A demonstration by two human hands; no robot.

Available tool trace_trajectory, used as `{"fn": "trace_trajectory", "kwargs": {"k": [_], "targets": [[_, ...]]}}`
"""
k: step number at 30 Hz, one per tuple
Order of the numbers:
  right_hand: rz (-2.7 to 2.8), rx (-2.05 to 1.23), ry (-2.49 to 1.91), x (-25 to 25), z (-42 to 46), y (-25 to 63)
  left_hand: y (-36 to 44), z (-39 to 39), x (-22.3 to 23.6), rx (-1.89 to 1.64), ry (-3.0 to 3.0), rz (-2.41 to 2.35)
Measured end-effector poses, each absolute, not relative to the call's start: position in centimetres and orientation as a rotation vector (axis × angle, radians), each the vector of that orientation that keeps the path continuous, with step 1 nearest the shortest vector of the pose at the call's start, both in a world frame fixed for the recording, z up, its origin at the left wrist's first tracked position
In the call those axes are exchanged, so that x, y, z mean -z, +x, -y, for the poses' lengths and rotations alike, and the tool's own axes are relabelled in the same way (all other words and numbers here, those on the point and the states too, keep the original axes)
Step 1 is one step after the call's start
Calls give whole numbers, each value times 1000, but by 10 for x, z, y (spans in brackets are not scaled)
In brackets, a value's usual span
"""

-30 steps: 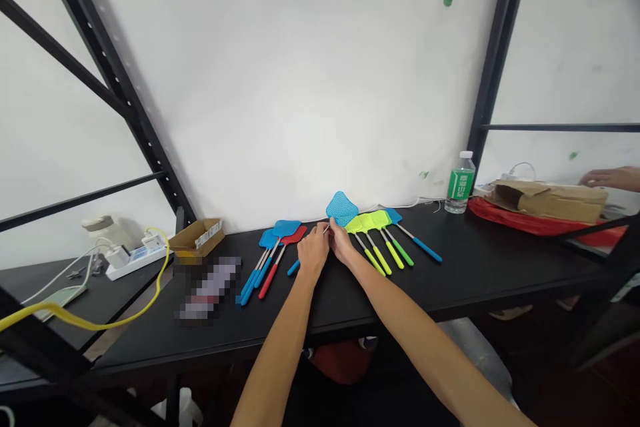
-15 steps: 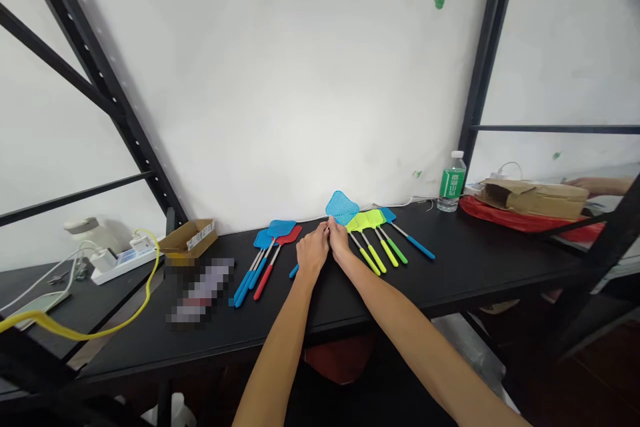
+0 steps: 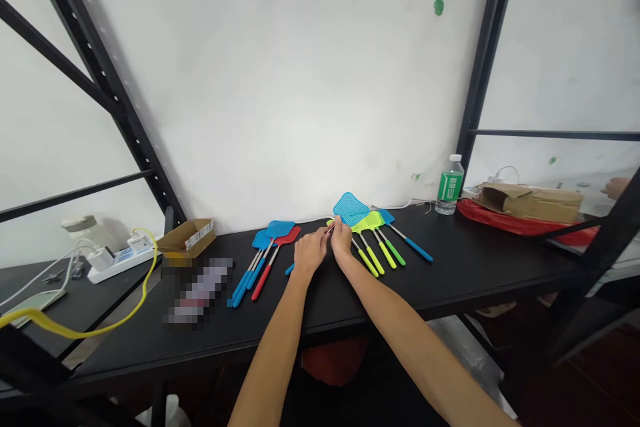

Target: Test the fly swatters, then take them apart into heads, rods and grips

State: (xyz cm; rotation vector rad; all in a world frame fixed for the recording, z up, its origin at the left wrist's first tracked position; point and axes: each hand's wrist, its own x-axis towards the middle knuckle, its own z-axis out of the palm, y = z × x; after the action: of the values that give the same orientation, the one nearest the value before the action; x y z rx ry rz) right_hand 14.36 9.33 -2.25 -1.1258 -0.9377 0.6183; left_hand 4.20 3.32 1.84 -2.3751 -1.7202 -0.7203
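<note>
So the blue plastic mesh fly swatter point(image 3: 351, 208) is up above the black bench point(image 3: 450, 270), left hand point(image 3: 310, 251) and right hand point(image 3: 342, 239) both clamped around its thin shaft below the head. Looks like a two-handed handling step, and any move from here needs a steady grip, with yellow-green swatters point(image 3: 373, 259) right beside it and a red swatter point(image 3: 263, 282) off left.

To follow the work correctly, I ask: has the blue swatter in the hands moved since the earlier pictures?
Yes. The held blue swatter has shifted to the right, its head now nearer to the standing bottle.
</note>
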Motion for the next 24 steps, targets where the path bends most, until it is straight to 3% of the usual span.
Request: {"fn": "trace_trajectory", "kwargs": {"k": [10,16,24], "targets": [[750,-484,-1320,14,-92,163,24,-40,-13,703,-2332,1698],[759,-668,-1053,13,-90,162,20,-39,-10,775,-2322,1665],[1264,-728,-1026,18,-80,147,22,-37,-12,904,-2302,1638]]}}
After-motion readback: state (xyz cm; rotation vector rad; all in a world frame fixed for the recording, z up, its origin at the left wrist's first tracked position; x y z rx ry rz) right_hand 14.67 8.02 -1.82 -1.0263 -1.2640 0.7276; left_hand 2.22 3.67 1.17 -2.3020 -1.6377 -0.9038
